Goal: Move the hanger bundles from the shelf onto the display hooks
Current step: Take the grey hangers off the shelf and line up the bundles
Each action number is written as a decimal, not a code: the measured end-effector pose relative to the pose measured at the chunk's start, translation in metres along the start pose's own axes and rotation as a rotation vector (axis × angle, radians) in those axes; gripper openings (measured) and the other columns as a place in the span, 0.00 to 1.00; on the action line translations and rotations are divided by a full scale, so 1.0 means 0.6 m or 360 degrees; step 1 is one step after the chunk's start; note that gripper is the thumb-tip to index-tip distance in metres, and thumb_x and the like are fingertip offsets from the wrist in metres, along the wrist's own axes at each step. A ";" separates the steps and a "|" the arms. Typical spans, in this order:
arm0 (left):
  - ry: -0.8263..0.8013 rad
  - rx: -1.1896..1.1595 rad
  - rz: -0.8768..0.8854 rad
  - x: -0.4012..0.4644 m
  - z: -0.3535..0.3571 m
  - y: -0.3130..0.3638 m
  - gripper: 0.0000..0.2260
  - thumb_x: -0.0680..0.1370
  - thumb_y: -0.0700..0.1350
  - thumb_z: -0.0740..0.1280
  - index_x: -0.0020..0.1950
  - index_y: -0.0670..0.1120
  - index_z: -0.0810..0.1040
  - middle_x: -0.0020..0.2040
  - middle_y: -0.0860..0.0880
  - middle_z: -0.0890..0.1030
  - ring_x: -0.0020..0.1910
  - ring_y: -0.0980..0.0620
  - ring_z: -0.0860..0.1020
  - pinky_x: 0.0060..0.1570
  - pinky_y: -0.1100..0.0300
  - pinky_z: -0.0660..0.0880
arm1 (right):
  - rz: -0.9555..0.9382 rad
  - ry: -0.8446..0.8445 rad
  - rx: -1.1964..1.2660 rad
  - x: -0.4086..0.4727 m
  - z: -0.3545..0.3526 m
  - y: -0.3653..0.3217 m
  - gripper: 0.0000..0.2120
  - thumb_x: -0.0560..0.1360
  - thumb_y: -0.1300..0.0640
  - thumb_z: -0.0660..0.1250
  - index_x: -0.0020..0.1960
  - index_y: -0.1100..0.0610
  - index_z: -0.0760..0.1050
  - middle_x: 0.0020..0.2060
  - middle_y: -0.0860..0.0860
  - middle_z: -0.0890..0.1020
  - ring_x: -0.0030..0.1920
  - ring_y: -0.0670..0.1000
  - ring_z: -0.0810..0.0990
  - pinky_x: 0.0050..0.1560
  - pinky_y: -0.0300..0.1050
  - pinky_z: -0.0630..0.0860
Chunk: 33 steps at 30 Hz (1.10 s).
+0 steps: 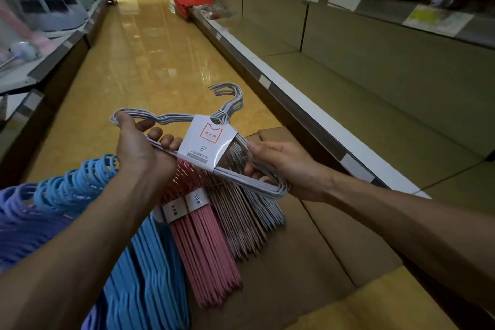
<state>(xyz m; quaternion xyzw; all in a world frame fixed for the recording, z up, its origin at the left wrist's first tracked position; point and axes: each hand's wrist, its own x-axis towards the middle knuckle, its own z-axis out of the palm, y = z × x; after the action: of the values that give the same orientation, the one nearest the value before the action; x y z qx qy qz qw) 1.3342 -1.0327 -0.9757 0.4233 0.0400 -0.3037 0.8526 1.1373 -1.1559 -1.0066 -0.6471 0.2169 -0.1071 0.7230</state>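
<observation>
Head view: both hands are on one white hanger bundle [203,147], held flat in the air over the pink hanger bundles [206,246] and blue hanger bundles [144,262] hanging below. Left hand [139,142] grips the left shoulder end, thumb on top and fingers curled under the wires. Right hand [284,163] pinches the right shoulder end near the corner bend. Hooks [230,99] point away from the person, towards the floor aisle [150,61].

Handling, my read: thin coated wire, so light and fairly stiff as a pack, but single wires can fan or slide. A paper sleeve [211,142] and a tie at the neck [223,115] keep it together; I'd not pull on the sleeve, it looks tearable. Coating is probably a bit grippy. The two-ended shoulder hold looks good for steering; to hang it, taking the neck just below the hooks would likely work better.

Shelf [375,94] to the right is bare here. Display hooks themselves: can't make them out under the hanging stock.
</observation>
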 end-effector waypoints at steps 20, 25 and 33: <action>-0.0295 0.0340 -0.0111 0.002 0.023 -0.037 0.26 0.81 0.66 0.54 0.60 0.46 0.76 0.46 0.48 0.77 0.39 0.49 0.75 0.36 0.56 0.72 | 0.0187 -0.0281 0.0649 -0.014 -0.027 0.021 0.12 0.82 0.53 0.58 0.51 0.60 0.75 0.40 0.53 0.75 0.41 0.50 0.75 0.48 0.45 0.72; -0.0371 0.0864 0.0067 0.004 0.028 -0.053 0.26 0.83 0.61 0.58 0.75 0.47 0.68 0.64 0.45 0.77 0.59 0.43 0.78 0.57 0.48 0.78 | -0.0026 0.0085 0.0477 0.000 -0.065 0.021 0.12 0.81 0.53 0.59 0.50 0.60 0.76 0.38 0.52 0.77 0.39 0.47 0.75 0.44 0.41 0.75; -0.0457 0.1174 0.0254 0.017 0.013 -0.081 0.15 0.84 0.54 0.58 0.61 0.47 0.78 0.58 0.46 0.80 0.50 0.48 0.80 0.47 0.56 0.77 | 0.0011 0.0738 -0.0371 0.049 -0.122 0.100 0.14 0.84 0.51 0.59 0.52 0.58 0.79 0.41 0.50 0.80 0.45 0.49 0.77 0.53 0.50 0.74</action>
<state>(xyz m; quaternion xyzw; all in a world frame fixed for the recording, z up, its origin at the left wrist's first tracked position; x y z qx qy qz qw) 1.3141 -1.0661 -1.0081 0.6560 -0.2241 -0.2867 0.6612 1.1225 -1.2256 -1.0755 -0.6835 0.3898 -0.2244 0.5749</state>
